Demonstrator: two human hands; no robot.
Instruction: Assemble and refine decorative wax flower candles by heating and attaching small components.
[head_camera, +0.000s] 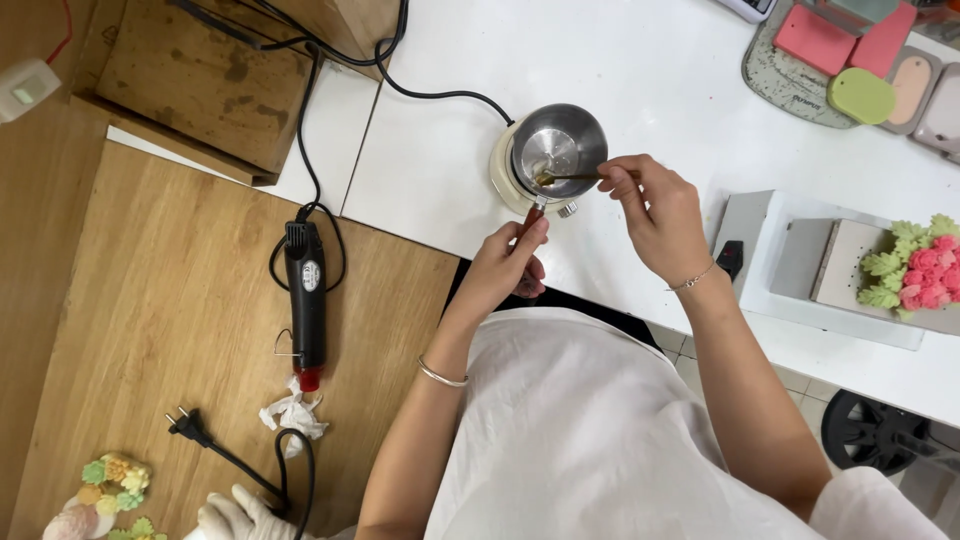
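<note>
A small steel pot (560, 142) sits on a round cream heater base (503, 180) on the white table (640, 80). My left hand (505, 265) grips the pot's reddish-brown handle (530, 215) at the table's front edge. My right hand (655, 210) pinches a thin metal spoon (572, 178) whose tip dips into the pot, where a little yellowish liquid lies at the bottom.
A black heat gun (305, 290) with its cord and plug lies on the wooden surface at left, beside crumpled white tissue (293, 412). Pink and green flower-shaped pieces (915, 265) rest on a grey block at right. Coloured moulds (850, 50) lie top right. Another person's gloved hand (235, 515) shows bottom left.
</note>
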